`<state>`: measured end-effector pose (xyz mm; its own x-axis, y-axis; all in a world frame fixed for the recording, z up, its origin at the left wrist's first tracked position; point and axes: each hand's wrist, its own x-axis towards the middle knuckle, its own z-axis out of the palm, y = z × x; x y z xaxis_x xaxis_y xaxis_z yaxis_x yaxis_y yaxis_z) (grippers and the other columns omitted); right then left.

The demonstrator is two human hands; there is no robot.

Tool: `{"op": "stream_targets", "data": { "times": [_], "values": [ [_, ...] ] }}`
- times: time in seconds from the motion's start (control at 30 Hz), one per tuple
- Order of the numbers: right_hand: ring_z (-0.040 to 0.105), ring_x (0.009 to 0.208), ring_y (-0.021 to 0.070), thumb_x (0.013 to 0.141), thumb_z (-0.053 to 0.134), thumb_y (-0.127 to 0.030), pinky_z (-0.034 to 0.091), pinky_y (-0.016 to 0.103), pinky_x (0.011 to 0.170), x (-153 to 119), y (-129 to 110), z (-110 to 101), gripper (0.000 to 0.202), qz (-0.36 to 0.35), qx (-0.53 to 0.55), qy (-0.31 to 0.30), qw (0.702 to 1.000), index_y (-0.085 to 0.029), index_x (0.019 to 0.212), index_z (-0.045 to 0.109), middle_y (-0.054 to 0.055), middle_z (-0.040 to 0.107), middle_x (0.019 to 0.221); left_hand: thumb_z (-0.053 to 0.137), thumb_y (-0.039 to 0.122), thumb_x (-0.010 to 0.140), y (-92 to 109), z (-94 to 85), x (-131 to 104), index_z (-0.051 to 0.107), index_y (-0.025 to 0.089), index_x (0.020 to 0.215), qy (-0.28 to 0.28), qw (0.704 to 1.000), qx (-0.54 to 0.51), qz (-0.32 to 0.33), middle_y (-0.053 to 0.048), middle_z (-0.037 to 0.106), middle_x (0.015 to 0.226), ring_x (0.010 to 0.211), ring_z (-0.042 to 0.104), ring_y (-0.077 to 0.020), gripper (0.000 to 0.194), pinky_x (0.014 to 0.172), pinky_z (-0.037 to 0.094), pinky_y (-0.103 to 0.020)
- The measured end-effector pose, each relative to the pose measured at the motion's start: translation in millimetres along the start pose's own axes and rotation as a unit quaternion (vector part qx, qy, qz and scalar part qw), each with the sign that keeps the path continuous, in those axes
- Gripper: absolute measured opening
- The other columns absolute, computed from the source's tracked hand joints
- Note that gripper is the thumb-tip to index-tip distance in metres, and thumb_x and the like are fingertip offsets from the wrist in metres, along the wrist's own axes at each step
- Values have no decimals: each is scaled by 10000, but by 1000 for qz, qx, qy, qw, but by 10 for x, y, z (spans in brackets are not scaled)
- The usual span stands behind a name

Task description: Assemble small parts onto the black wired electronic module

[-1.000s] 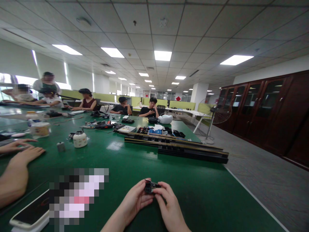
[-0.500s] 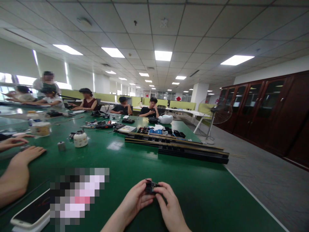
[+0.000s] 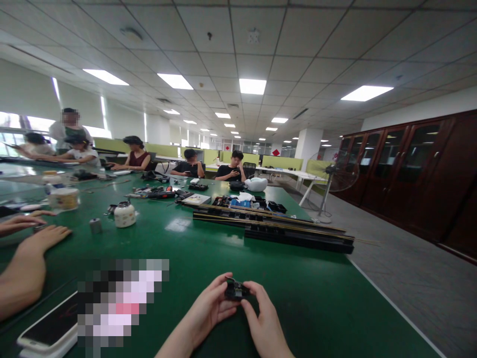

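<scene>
Between my two hands, just above the green table (image 3: 328,303), is a small black electronic device (image 3: 235,290) with what looks like exposed circuitry and a thin flap at its upper left. My left hand (image 3: 214,303) grips it from the left, thumb and forefinger at the flap side and the other fingers curled beneath. On the opposite side my right hand (image 3: 263,311) pinches its right edge between thumb and fingertips. The fingers partly hide the device, so its exact kind is unclear.
A white-edged phone (image 3: 48,323) lies left, beside a pixelated patch. Farther off are a white jar (image 3: 124,215), a metal cylinder (image 3: 96,225) and long black rails (image 3: 298,239). Another person's hands (image 3: 46,237) rest at the left edge. Tools (image 3: 156,193) lie at the back.
The black device has turned slightly in my hands, so more of its inner face shows. My right fingers have shifted a little along its edge.
</scene>
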<state>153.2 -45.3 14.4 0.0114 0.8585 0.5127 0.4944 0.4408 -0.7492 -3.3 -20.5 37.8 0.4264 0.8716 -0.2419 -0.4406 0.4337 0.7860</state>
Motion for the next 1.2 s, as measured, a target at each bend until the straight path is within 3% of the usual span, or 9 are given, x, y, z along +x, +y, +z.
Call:
{"op": "stream_targets", "data": {
  "times": [0.23,0.47,0.6,0.73,0.93,1.2],
  "values": [
    [566,990,180,783,488,-216,449,297,881,-4,-1,-10,268,21,-10,4,1000,-218,1043,553,56,605,1050,727,204,559,-31,-80,26,402,243,1175,-22,999,25,35,-88,587,1122,885,624,-193,698,769,436,-278],
    [552,1022,183,777,488,-201,437,308,903,-14,45,-4,304,24,-6,-2,1000,-215,1075,545,60,593,1086,730,274,563,-106,-142,109,388,224,1165,-45,992,90,82,-103,586,1092,919,593,-212,694,811,407,-318],
    [544,1037,184,775,480,-188,425,318,921,-19,60,7,308,29,-1,-8,1000,-214,1076,541,60,588,1094,722,260,564,-122,-180,149,434,213,1072,-66,980,146,120,-87,598,1060,960,570,-209,586,853,374,-326],
    [520,1072,182,782,466,-187,399,327,951,-19,74,12,314,36,-3,-22,999,-219,1088,529,57,572,1122,675,193,602,-134,-219,174,428,213,1013,-67,970,195,132,-66,596,1033,897,584,-180,481,796,385,-314],
    [505,1091,186,792,455,-206,383,337,966,-26,89,2,315,37,-4,-29,999,-223,1099,522,58,560,1141,636,137,613,-141,-204,163,390,216,1021,-74,969,200,125,-63,573,1054,857,587,-159,483,726,394,-283],
    [513,1078,187,785,457,-191,391,333,957,-17,65,8,311,42,-7,-32,999,-217,1085,532,62,567,1128,616,118,625,-104,-154,112,391,215,967,-76,968,206,120,-26,600,951,887,576,-153,420,779,383,-292]
  ]
}}
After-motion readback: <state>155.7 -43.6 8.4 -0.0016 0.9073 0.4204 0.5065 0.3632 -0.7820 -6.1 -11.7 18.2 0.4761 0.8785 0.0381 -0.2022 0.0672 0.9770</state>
